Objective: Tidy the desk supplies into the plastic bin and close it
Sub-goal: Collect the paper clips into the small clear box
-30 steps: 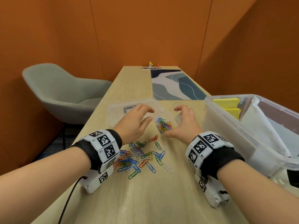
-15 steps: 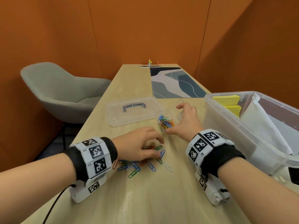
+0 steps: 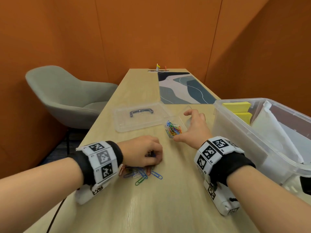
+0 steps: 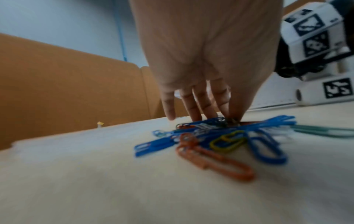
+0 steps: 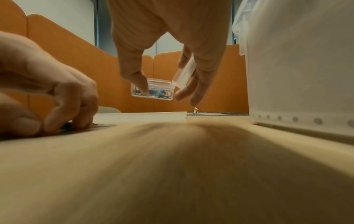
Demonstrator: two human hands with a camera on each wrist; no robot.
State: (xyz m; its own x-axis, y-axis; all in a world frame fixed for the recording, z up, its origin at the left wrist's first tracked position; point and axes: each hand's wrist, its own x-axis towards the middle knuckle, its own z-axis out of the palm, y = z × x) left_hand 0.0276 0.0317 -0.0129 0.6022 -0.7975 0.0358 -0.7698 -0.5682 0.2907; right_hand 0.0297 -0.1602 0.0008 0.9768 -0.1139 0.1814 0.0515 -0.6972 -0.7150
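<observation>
Head view: loose paper clips (image 3: pixel 143 174) lie flat, pointing every way.

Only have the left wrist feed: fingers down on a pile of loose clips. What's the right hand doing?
Observer: The right hand holds a small clear clip box with its flip lid open, thumb on one side, fingers on the other.
Operator: Anything in that box?
Observer: Yes, a bunch of coloured clips sits inside it.
Operator: Is the big bin closed?
Observer: No. Its lid lies flat on the table, beyond the left hand.
Operator: And the bin itself?
Observer: The plastic bin stands open just right of the right hand, with yellow pads and white sheets inside.
</observation>
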